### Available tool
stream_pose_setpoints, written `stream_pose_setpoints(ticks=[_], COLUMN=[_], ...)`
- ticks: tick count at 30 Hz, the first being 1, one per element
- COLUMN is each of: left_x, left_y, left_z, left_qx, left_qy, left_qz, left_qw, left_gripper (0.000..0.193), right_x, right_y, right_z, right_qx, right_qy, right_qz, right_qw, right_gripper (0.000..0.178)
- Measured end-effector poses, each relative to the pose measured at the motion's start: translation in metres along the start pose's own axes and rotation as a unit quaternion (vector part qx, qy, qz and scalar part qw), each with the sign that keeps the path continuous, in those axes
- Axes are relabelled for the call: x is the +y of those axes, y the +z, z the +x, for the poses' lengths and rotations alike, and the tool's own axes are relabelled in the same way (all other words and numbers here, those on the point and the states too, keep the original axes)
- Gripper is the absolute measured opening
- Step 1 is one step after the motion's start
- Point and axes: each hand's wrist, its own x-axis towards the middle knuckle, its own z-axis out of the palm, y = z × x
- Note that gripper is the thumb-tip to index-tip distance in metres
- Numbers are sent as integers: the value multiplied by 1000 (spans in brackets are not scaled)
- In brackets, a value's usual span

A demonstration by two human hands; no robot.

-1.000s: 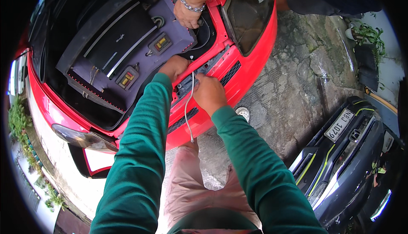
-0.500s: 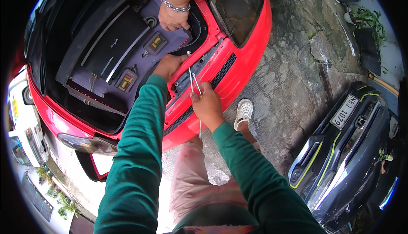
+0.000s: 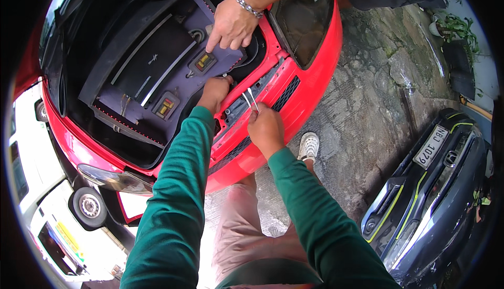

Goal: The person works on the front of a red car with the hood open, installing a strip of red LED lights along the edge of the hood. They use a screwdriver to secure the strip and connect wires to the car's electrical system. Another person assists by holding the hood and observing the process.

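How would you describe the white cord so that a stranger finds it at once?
Find the front of the red car, where two green sleeves reach. The right hand holds the white cord: two thin, pale strands, unlike the dark grille mesh nearby.

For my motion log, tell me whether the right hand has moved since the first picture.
Yes. Judged against the farther black mesh grille, the right hand has drawn back toward the wearer, lower in the view.

Bright daylight bleached the ground (image 3: 210, 215) below the gripping right hand (image 3: 266, 130), while the open compartment (image 3: 181, 86) left of it lay dimmer. Glare streaked the dark car (image 3: 462, 205) farther right; fisheye distortion bent edges toward black corners.
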Motion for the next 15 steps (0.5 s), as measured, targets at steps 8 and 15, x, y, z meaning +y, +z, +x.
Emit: stream_pose_setpoints(ticks=[8, 15], left_x=[-18, -25], left_y=[-15, -21], left_z=[-19, -32], left_qx=[27, 90], left_qy=[84, 134], left_qz=[-294, -371], left_qw=[952, 914], left_gripper=[24, 26], right_x=[-25, -14], right_y=[-20, -30], right_z=[6, 12], right_qx=[-85, -75], right_qy=[-10, -61], right_qz=[-97, -230], right_qw=[992, 968], right_gripper=[31, 24])
